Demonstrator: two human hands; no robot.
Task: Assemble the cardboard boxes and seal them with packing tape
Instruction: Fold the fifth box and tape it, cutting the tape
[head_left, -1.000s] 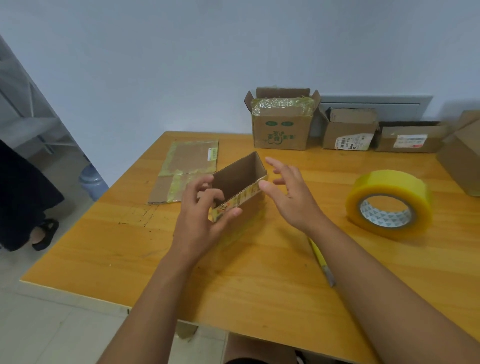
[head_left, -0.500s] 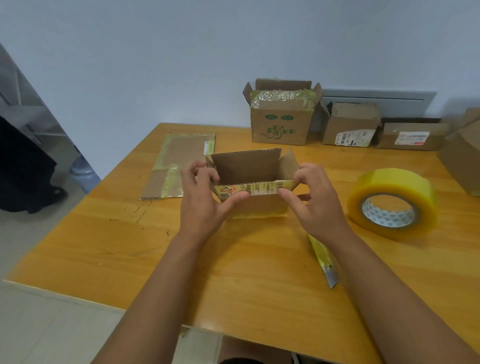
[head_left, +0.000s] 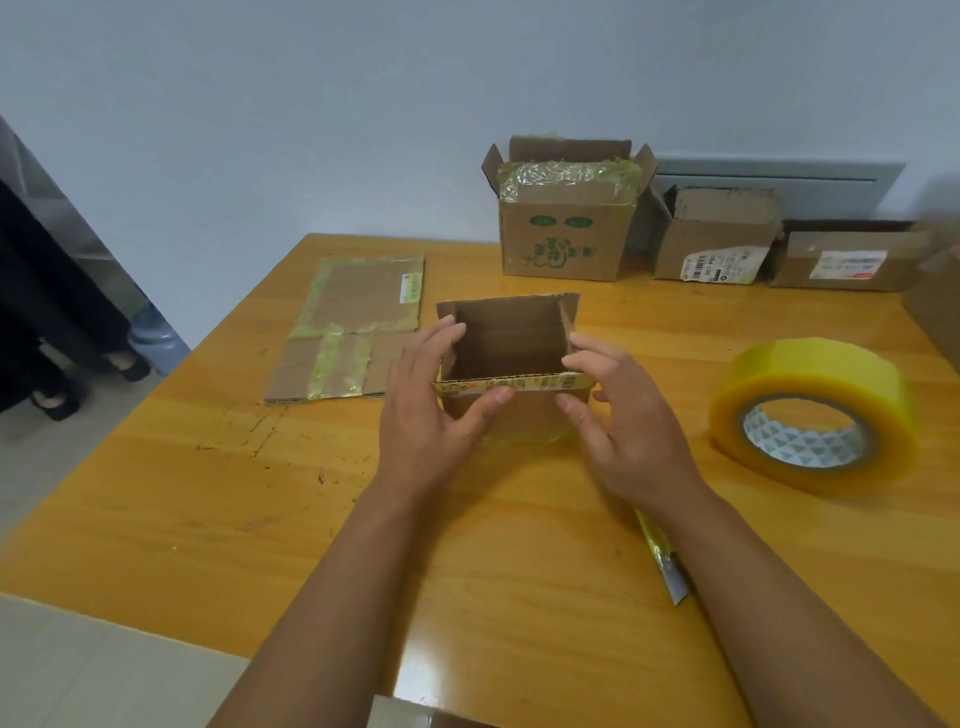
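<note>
A small open-topped cardboard box (head_left: 511, 338) stands upright on the wooden table (head_left: 208, 519), its brown inside facing me. My left hand (head_left: 426, 415) grips its left front corner, fingers on the left wall and thumb on the printed front flap. My right hand (head_left: 634, 431) pinches the right end of that flap between index finger and thumb. A big roll of yellowish packing tape (head_left: 810, 415) lies flat to the right, apart from both hands. A flattened, taped cardboard box (head_left: 358, 322) lies to the left.
Three brown boxes line the back wall: one with green print (head_left: 563, 244) and two with labels (head_left: 711, 249) (head_left: 847, 260). Another box edge (head_left: 935, 306) shows at far right. A yellow utility knife (head_left: 662, 556) lies under my right forearm. A person's dark clothes and shoes (head_left: 47, 332) are at the left.
The box went from skewed and turned sideways to squared up with its opening facing me. Both hands shifted onto its front corners.
</note>
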